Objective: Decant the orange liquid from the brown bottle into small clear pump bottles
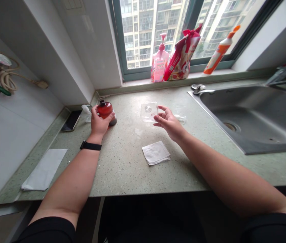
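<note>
My left hand (100, 122) is wrapped round a reddish-brown bottle (104, 110) that stands upright with its dark neck uncovered. Between the thumb and fingers of my right hand (167, 122) is a clear square plate (148, 111), with a round wet-looking spot near its middle. The plate is held just over the countertop. Behind the right hand lies a clear plastic piece (181, 118), partly hidden, its kind hard to make out. Closer to me rests a folded white tissue (156, 153) with a crumpled middle.
A phone (72, 120) and crumpled clear plastic (86, 113) lie left of the bottle. Folded white paper (44, 169) is at the left edge. On the sill stand a pink pump bottle (159, 64), a red bag (182, 57) and an orange-white bottle (220, 54). At right is a steel sink (249, 148).
</note>
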Available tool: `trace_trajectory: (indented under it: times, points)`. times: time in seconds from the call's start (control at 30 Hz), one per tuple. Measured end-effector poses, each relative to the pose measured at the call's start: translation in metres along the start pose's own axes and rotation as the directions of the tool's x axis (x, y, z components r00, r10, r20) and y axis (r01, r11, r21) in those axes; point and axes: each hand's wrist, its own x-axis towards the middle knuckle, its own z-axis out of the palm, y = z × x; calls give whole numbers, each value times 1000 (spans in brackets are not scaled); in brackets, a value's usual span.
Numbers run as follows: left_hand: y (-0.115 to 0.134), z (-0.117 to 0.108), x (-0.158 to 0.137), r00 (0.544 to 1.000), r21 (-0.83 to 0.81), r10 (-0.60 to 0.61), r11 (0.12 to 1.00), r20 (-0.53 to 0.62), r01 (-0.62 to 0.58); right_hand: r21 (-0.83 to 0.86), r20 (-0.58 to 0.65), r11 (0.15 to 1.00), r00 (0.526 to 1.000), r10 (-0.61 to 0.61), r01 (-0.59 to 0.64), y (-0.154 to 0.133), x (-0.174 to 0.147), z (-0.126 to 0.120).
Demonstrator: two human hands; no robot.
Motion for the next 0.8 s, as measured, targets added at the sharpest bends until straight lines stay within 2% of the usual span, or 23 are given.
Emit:
trace_trajectory:
  times: [0.07,0.13,0.2,0.27,0.33,0.4,0.47,0.53,0.67,0.73,0.8]
  points:
    - [-1,-2,1,1000,12,6,1000,9,-6,-4,7,1000,1000,14,-14,-2,-1,1]
    - [3,-5,1,997,67,71,995,-32,-69,13,17,999,999,33,-33,-3,-2,3]
    - [14,-9,-2,972,136,216,970,-95,-202,42,34,997,997,62,-63,-4,-3,4]
    - [30,-12,-11,919,150,381,919,-104,-364,68,60,993,994,92,-95,-6,-5,5]
    - [48,-10,-23,869,78,495,866,2,-494,83,99,989,989,113,-121,-9,-8,7]
    - [62,-4,-38,813,-27,555,828,178,-560,92,158,986,980,121,-136,-12,-13,11]
    - [71,5,-53,770,-92,567,818,294,-567,102,223,985,968,112,-138,-14,-19,16]
    - [75,14,-64,746,-124,561,821,360,-558,112,281,986,956,90,-125,-14,-24,22]
    - [74,23,-73,767,-174,524,850,369,-497,31,347,998,937,45,-60,-9,-28,28]
    - [71,22,-71,786,-192,500,866,363,-462,-87,285,994,958,-41,69,-7,-25,23]
    - [69,21,-69,800,-190,478,878,363,-439,-263,149,937,969,-198,232,-10,-17,9]
